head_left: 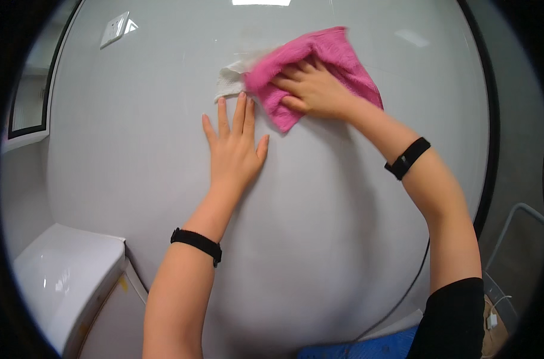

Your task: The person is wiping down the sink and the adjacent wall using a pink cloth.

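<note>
While the right hand (317,90) lies spread on a fuzzy, wavy pink cloth (351,57), pressing it to the smooth, shiny wall (308,221), the left hand (235,152) is open and flat, near and left of the cloth. Its fingertips are at the near edge of a wrinkly white sheet (229,81).

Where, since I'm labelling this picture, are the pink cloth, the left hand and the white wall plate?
Pink cloth (348,67): head view, on its upper right part.
Left hand (232,153): head view, back of the hand.
White wall plate (112,30): head view, its front face.
</note>
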The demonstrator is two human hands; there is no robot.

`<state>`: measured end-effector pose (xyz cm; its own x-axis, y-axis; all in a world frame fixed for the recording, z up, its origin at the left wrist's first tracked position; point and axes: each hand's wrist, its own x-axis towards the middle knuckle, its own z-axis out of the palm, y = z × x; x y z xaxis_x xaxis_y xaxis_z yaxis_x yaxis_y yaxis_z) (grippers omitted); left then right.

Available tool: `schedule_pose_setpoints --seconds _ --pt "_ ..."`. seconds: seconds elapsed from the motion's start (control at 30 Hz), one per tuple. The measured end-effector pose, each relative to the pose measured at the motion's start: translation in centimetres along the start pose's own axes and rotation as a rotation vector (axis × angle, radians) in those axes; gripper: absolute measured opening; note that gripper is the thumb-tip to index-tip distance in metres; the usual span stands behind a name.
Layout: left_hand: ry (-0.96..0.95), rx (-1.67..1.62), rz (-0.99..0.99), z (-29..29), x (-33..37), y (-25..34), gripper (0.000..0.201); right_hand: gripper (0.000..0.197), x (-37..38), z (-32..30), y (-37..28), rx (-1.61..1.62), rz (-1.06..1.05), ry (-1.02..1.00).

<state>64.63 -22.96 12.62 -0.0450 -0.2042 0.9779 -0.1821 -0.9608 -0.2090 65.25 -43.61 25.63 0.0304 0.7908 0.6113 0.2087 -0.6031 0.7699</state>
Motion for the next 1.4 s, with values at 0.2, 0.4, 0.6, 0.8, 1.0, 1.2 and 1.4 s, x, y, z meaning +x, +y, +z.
schedule_pose_setpoints --seconds 0.2,0.4,0.6,0.8,1.0,1.2,1.4 --pt "0.065 -0.038 0.030 1.1 1.4 1.8 0.067 0.055 -1.2 0.7 13.9 -0.275 0.639 0.486" --pt "0.087 -0.026 0.019 1.0 0.0 0.2 0.065 0.058 -1.8 2.9 6.9 -0.284 0.654 0.247" --pt "0.144 -0.061 0.030 0.5 0.2 0.8 0.063 0.054 -11.5 0.0 -8.2 0.299 0.799 0.068" --pt "0.178 -0.024 0.031 -0.3 1.2 1.1 0.063 0.041 -16.2 2.5 -24.6 0.325 0.307 -0.080" --pt "0.149 -0.002 0.034 -1.3 1.3 1.6 0.061 0.025 -14.4 -1.5 -27.4 0.859 0.166 -0.782" --pt "0.193 -0.018 0.034 -2.9 1.5 2.0 0.060 0.036 -15.2 -6.0 -17.3 0.487 0.960 -0.835" --pt "0.181 -0.019 -0.003 -5.0 4.0 4.5 0.060 0.058 -15.8 -9.3 -7.9 -0.309 0.830 0.066"
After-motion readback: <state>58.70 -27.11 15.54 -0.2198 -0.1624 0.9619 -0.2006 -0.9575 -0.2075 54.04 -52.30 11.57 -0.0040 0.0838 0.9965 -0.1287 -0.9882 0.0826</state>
